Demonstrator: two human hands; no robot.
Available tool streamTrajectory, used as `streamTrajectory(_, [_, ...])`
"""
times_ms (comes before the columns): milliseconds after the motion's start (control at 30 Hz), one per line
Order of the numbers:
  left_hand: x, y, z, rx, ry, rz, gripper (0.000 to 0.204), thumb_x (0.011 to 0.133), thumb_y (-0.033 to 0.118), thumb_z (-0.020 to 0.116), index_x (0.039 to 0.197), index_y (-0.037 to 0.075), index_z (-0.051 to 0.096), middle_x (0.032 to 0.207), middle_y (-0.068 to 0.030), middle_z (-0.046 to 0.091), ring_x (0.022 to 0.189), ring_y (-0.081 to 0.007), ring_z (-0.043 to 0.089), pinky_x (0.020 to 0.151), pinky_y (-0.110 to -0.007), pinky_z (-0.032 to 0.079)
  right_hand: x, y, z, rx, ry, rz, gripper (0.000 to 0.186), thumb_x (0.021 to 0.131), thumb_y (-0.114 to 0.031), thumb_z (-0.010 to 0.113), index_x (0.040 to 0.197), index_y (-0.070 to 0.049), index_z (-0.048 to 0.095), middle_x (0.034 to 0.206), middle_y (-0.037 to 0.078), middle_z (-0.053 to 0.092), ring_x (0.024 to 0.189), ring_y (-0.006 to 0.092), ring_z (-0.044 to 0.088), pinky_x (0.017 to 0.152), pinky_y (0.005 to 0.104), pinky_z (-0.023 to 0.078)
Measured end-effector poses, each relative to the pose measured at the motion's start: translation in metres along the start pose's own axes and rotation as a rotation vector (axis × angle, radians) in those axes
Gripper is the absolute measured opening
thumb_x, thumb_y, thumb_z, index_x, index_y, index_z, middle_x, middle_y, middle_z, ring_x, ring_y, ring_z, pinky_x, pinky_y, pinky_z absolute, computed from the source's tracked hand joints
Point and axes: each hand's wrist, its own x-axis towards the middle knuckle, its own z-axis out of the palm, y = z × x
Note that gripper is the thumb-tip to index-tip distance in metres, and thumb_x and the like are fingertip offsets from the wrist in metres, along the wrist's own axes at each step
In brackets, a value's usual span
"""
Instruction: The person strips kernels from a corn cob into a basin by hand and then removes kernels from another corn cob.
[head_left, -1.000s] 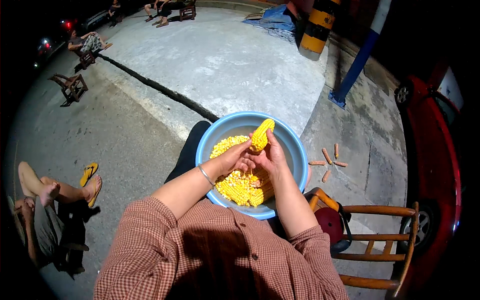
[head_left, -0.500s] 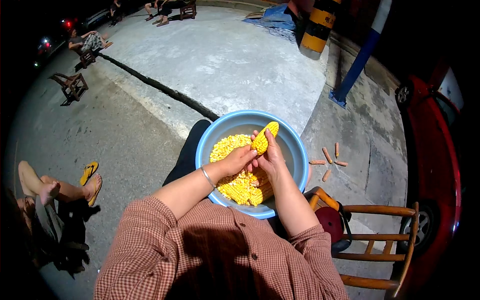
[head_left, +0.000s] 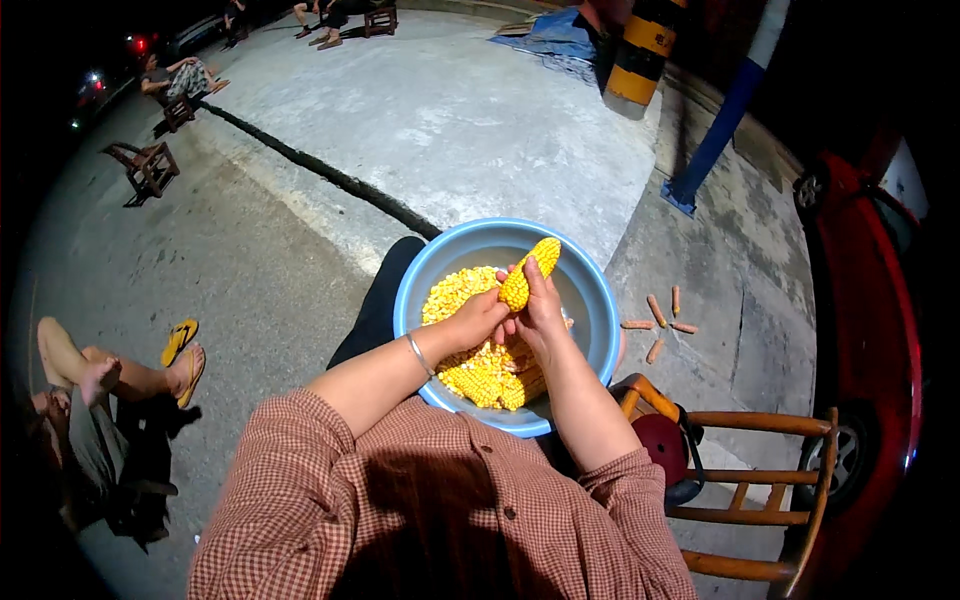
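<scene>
Above a light-blue basin (head_left: 598, 300), both my hands are closed around a yellow corn cob (head_left: 531, 273), tilted with its far end up to the right. My left hand (head_left: 476, 324), with a silver bangle at the wrist, grips the near end, its thumb side against the kernels. Wrapped along the cob's right side is my right hand (head_left: 541, 312), its thumb lying on it. Loose yellow kernels (head_left: 458, 293) heap in the basin's left part. More corn cobs (head_left: 480, 386) with kernels lie at its near side. My forearms hide part of the contents.
Several bare cobs (head_left: 656, 311) lie on the concrete right of the basin. A wooden chair (head_left: 760, 424) with a dark red round item (head_left: 660, 446) stands at the near right, by a red car (head_left: 870, 330). A person's legs (head_left: 135, 370) and yellow flip-flops (head_left: 178, 342) are at left.
The cob in my hands has tipped and shifted slightly. My fingers have moved a little along it. The whole view has drifted very slightly.
</scene>
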Motion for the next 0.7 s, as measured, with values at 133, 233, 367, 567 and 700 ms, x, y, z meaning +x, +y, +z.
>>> streamTrajectory(133, [-0.002,-0.001,-0.003,0.029,0.066,-0.013,0.026,0.087,0.013,0.029,0.104,0.003,0.046,0.074,-0.0037,0.053,0.057,-0.0107,0.051,0.055,-0.021,0.044,-0.006,0.001,0.006,-0.119,-0.006,-0.099,0.037,0.085,-0.040,0.050,0.105,-0.010,0.040,0.093,0.014,0.056,0.065,0.0215,0.056,0.045,0.0311,0.047])
streamTrajectory(233, [0.002,-0.002,-0.003,0.003,0.052,0.010,0.023,0.087,0.015,0.031,0.099,0.004,0.046,0.071,-0.0032,0.052,0.055,-0.0099,0.050,0.051,-0.021,0.042,-0.002,0.001,0.003,-0.103,0.010,-0.097,0.038,0.085,-0.041,0.049,0.103,-0.008,0.042,0.093,0.014,0.056,0.069,0.0223,0.056,0.051,0.0324,0.049])
streamTrajectory(367, [-0.003,0.011,-0.007,-0.087,-0.016,-0.129,0.018,0.087,0.019,0.034,0.092,0.006,0.046,0.068,-0.0021,0.051,0.053,-0.0087,0.049,0.046,-0.019,0.040,0.002,-0.003,0.002,0.264,0.023,-0.013,0.040,0.089,-0.041,0.039,0.099,-0.003,0.047,0.089,0.015,0.055,0.074,0.0257,0.055,0.052,0.0370,0.048])
streamTrajectory(567, [0.000,0.008,-0.008,-0.199,-0.019,-0.120,0.022,0.088,0.027,0.038,0.086,0.007,0.046,0.066,-0.0013,0.051,0.050,-0.0078,0.047,0.043,-0.017,0.037,0.003,-0.005,-0.007,0.211,-0.124,0.070,0.038,0.088,-0.039,0.040,0.099,-0.004,0.046,0.094,0.015,0.055,0.081,0.0271,0.055,0.071,0.0384,0.047])
streamTrajectory(700, [0.001,0.007,-0.008,-0.170,-0.006,-0.122,0.024,0.088,0.027,0.036,0.087,0.006,0.047,0.066,-0.0021,0.052,0.048,-0.0077,0.046,0.043,-0.018,0.037,0.009,0.000,-0.012,0.148,-0.103,-0.002,0.036,0.089,-0.038,0.040,0.101,-0.004,0.044,0.094,0.015,0.054,0.080,0.0277,0.055,0.068,0.0386,0.048])
